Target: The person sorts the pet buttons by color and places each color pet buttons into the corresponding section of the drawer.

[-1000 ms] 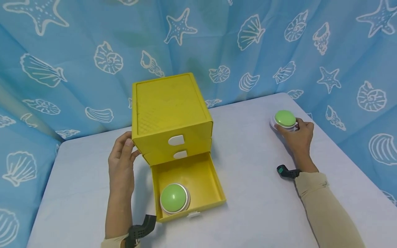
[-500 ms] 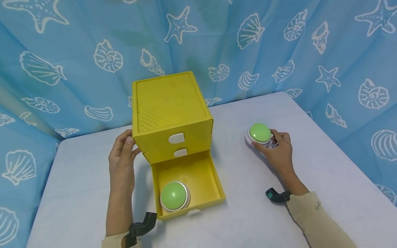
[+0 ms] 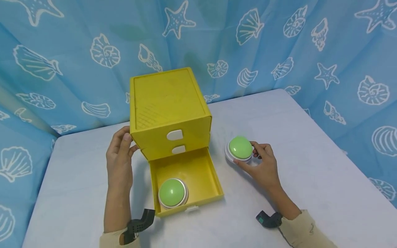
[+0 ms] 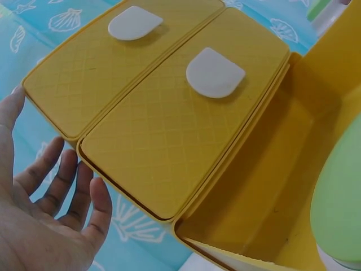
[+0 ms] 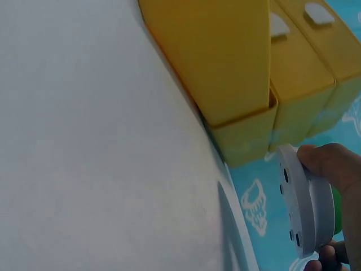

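Note:
My right hand [image 3: 265, 170] pinches a green-domed push button [image 3: 240, 147] by its white round base, between thumb and fingers. It is off the table, right of the open drawer; in the right wrist view the underside of the base [image 5: 296, 200] shows small dark holes. A second green push button [image 3: 171, 193] lies dome up in the front left of the pulled-out bottom drawer [image 3: 201, 179]. My left hand [image 3: 120, 162] rests against the left side of the yellow drawer cabinet [image 3: 169, 98], its thumb at the front corner and its fingers loosely bent.
Two upper drawers with white tabs [image 3: 175, 135] are closed. The cabinet stands on a white-covered table [image 3: 291, 131] near its back edge. A blue curtain [image 3: 217, 41] with shell prints hangs behind and at both sides. Black cameras sit on both wrists.
My right hand has carried the push button leftward and toward me, from the table's far right to beside the drawer. The left hand has stayed at the cabinet's side.

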Action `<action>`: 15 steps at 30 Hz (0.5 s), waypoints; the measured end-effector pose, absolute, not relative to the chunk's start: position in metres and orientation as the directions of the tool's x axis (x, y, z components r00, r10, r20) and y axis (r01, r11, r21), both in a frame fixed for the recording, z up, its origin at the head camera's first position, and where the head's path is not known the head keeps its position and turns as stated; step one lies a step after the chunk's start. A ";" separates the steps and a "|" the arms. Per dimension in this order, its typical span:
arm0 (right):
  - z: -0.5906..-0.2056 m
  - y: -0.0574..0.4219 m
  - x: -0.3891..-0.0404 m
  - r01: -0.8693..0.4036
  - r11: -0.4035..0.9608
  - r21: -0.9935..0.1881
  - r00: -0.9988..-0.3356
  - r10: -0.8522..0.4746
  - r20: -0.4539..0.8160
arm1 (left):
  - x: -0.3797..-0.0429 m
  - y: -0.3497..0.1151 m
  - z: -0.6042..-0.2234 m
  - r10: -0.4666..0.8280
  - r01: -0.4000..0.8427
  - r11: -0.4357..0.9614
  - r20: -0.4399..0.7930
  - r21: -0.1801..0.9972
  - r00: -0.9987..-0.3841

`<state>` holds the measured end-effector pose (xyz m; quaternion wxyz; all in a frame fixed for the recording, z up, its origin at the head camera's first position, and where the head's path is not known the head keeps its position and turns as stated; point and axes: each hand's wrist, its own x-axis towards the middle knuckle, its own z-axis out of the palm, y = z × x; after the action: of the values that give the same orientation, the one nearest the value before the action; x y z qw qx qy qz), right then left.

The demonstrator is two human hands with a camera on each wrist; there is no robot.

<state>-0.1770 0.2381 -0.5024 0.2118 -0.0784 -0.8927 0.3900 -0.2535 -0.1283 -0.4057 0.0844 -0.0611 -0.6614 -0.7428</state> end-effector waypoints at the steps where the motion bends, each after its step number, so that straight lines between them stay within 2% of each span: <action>1: -0.502 0.235 -0.175 -0.038 0.677 -0.735 -0.901 0.295 0.318 | -0.254 -0.128 -0.406 -0.044 0.207 -0.111 0.203 0.972 -0.978; 8: -0.496 0.218 -0.162 -0.108 0.648 -0.754 -0.914 0.233 0.331 | -0.253 -0.129 -0.407 -0.052 0.202 -0.125 0.196 0.971 -0.979; 15: -0.490 0.206 -0.152 -0.130 0.629 -0.766 -0.911 0.228 0.342 | -0.254 -0.129 -0.405 -0.041 0.206 -0.108 0.203 0.973 -0.978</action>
<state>-0.1520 0.2056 -0.4905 0.2086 -0.0279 -0.8782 0.4295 -0.2542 -0.1293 -0.4055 0.0833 -0.0624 -0.6626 -0.7417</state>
